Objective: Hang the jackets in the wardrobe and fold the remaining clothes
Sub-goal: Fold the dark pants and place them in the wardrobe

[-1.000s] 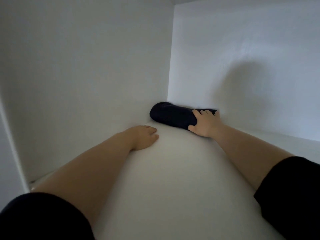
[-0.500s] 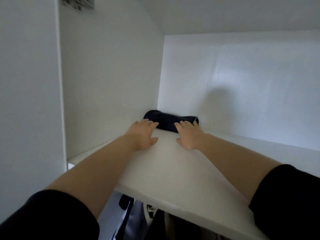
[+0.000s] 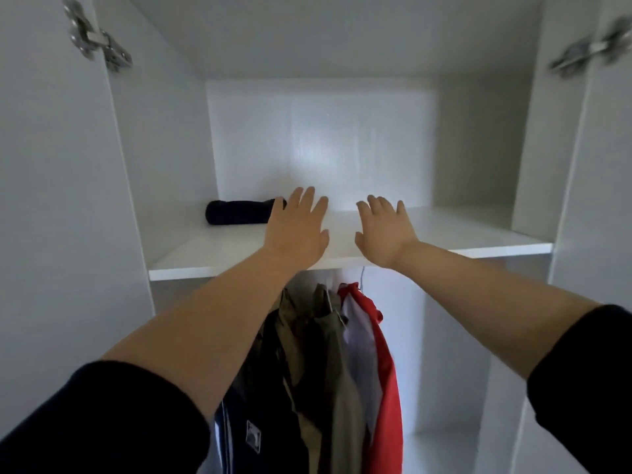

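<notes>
A folded dark navy garment lies at the back left of the white upper shelf of the wardrobe. My left hand is spread flat with straight fingers above the shelf's front, just right of the garment and holding nothing. My right hand is likewise flat and empty, further right. Under the shelf hang several jackets: a dark navy one, an olive one and a red and white one.
White wardrobe side walls stand left and right. Both doors are swung open, with metal hinges at upper left and upper right. The lower compartment's floor shows at the right of the jackets.
Both hands have drawn back from the folded garment toward the shelf's front edge. The view has pulled out of the shelf, so the hanging jackets and door hinges have come into sight.
</notes>
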A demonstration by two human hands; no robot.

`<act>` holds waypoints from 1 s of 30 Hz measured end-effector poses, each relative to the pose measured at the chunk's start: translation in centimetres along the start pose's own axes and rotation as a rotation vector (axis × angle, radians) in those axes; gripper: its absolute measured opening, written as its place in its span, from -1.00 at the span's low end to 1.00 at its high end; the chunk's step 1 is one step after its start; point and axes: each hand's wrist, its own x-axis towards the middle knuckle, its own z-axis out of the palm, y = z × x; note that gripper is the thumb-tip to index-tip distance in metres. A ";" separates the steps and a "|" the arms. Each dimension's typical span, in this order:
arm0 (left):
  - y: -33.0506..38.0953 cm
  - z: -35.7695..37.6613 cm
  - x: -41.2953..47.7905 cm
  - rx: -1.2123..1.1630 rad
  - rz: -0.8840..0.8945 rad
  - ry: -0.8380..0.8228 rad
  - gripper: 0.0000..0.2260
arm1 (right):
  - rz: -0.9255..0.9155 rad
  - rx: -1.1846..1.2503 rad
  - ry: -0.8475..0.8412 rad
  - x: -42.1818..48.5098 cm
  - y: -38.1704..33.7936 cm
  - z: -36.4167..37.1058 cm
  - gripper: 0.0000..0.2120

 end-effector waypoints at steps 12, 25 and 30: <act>18.0 -9.4 -5.9 -0.387 0.215 0.072 -0.43 | 0.358 -0.217 -0.020 -21.6 12.7 -10.8 -0.42; 47.7 -25.6 -19.4 -0.689 0.593 0.219 -0.38 | 0.608 -0.392 0.025 -55.1 27.9 -25.5 -0.46; 60.8 -33.3 -27.1 -0.785 0.722 0.210 -0.40 | 0.740 -0.455 -0.038 -70.5 32.8 -30.9 -0.47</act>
